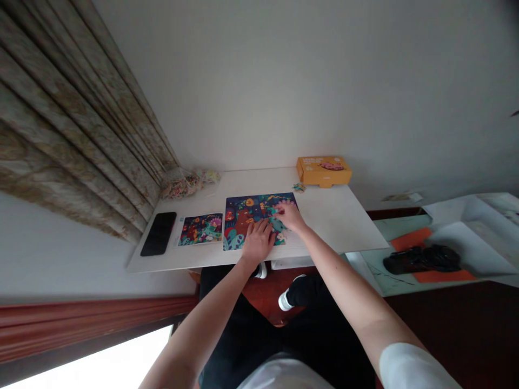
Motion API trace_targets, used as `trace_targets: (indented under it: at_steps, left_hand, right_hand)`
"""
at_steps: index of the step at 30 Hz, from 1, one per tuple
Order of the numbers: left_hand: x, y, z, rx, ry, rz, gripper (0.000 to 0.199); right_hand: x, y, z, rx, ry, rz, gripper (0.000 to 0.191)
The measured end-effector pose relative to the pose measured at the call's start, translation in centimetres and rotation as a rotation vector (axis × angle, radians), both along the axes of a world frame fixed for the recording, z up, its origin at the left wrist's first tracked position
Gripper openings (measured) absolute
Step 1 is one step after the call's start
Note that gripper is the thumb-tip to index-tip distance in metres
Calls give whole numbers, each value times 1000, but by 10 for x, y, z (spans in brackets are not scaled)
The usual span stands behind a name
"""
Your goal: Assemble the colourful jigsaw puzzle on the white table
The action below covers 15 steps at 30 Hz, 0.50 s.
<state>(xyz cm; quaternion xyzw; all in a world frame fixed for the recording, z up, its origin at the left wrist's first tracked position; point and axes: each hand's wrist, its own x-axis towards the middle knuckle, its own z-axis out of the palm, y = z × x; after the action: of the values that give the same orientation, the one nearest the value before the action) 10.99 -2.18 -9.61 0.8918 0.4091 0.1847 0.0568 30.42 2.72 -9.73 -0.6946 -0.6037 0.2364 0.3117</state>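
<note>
A colorful jigsaw puzzle (239,216), mostly filled in, lies on the white table (336,219). My left hand (258,242) rests flat on its lower middle, fingers spread. Over the right part of the puzzle, my right hand (288,215) has thumb and fingers pinched together on a puzzle piece, largely hidden by the fingertips. Left of the puzzle is a printed picture card (200,229) in similar colors. A few loose puzzle pieces (299,187) sit beyond the puzzle's upper right corner.
A yellow-orange box (324,171) stands at the table's back right. Clear bags with colorful contents (182,186) lie at the back left. A black phone (159,233) is near the left edge. To the right, a lower surface holds a white tray (470,232) and a black bundle (421,259).
</note>
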Motion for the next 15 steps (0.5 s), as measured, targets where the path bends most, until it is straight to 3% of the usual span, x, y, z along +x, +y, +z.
trace_targets:
  at_steps: [9,15]
  left_hand:
    - [1,0,0,0,-8,-6,33]
    - [0,1,-1,-4,-14,-8,34]
  right_hand:
    - [-6,-5,-10,130,-239,26,13]
    - [3,-31,-10,322,-268,42,21]
